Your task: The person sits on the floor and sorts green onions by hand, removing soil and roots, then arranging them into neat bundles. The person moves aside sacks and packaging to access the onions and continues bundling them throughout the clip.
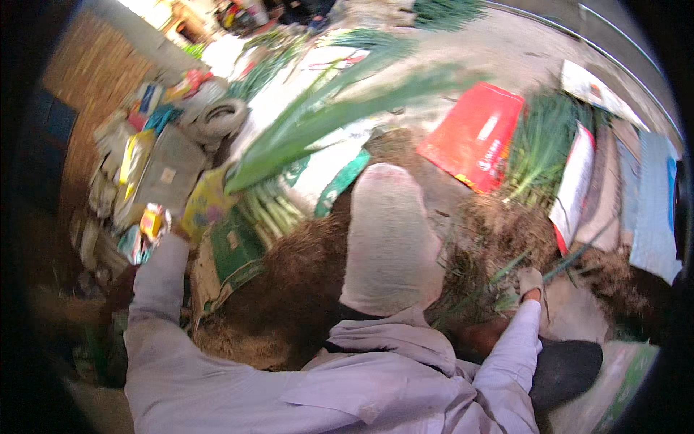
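My left hand (178, 233) is at the left, beside a yellow flowered bag (204, 202). Its fingers are hidden, so I cannot see whether it holds anything. Just right of it, green onions (271, 210) with pale stems rest over a green and tan sack (230, 249). Long green leaves (325, 130) stretch up and to the right above them, smeared by motion. On the right, my right hand (530, 281), in a pale glove, is low among loose green onion leaves (510, 267) and dry roots. Blur hides what its fingers do.
A pale cloth-covered shape (387, 239) rises in the middle, before my body. Right of it lie a red sack (477, 134) and a heap of green onions (538, 137). Bags and a worn tyre (220, 116) crowd the left by a brick wall (94, 65). Brown fibrous debris (289, 296) covers the ground.
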`<state>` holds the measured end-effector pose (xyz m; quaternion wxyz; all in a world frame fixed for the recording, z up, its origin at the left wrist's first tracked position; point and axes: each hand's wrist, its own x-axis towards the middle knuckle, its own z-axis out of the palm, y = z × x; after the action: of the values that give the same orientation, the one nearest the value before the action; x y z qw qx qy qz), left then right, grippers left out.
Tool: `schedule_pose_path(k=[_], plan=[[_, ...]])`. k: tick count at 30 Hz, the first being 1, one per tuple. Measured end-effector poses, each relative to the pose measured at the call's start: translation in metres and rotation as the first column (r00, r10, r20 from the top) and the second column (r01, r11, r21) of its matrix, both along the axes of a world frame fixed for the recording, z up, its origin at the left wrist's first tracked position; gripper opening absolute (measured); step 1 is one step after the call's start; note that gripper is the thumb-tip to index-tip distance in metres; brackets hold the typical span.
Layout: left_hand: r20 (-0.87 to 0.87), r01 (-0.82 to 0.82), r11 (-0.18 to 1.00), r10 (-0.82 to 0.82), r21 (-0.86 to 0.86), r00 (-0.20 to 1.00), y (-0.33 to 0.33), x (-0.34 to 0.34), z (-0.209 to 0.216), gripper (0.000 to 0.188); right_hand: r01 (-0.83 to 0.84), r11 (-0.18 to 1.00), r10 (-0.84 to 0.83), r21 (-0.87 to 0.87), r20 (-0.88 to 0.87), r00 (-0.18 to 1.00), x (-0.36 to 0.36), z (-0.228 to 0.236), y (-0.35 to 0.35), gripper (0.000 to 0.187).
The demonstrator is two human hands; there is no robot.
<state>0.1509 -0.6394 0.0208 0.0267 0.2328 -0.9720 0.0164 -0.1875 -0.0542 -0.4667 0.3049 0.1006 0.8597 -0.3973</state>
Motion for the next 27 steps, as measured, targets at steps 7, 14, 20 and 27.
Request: schedule_pose_path(k=[7, 14, 20, 27], plan=[[-0.259, -0.194, 0.678, 0.507, 0.709, 0.822, -0.068, 0.038, 0.047, 0.037, -0.021, 0.979, 0.037, -0.204, 0.076, 0.996, 0.01, -0.061, -0.003, 0.012], [-0.318, 0.32, 0.145, 0.739, 0.936, 0.594, -0.135, 0.074, 0.006, 0.021, -0.456, 0.863, 0.487, 0.216, -0.122, 0.865, 0.008, -0.098, 0.014, 0.024], [-0.241, 0.543, -0.282, 0.672, 0.791, 0.701, -0.201, 0.06, -0.091, 0.026, -0.609, 0.665, 0.715, 0.433, -0.133, 0.686, 0.012, -0.095, 0.018, 0.029], [-0.083, 0.082, 0.053, 0.902, 0.995, 0.424, -0.184, 0.017, -0.256, 0.03, -0.697, 0.586, 0.778, 0.413, -0.046, 0.627, 0.029, -0.058, 0.014, 0.023]])
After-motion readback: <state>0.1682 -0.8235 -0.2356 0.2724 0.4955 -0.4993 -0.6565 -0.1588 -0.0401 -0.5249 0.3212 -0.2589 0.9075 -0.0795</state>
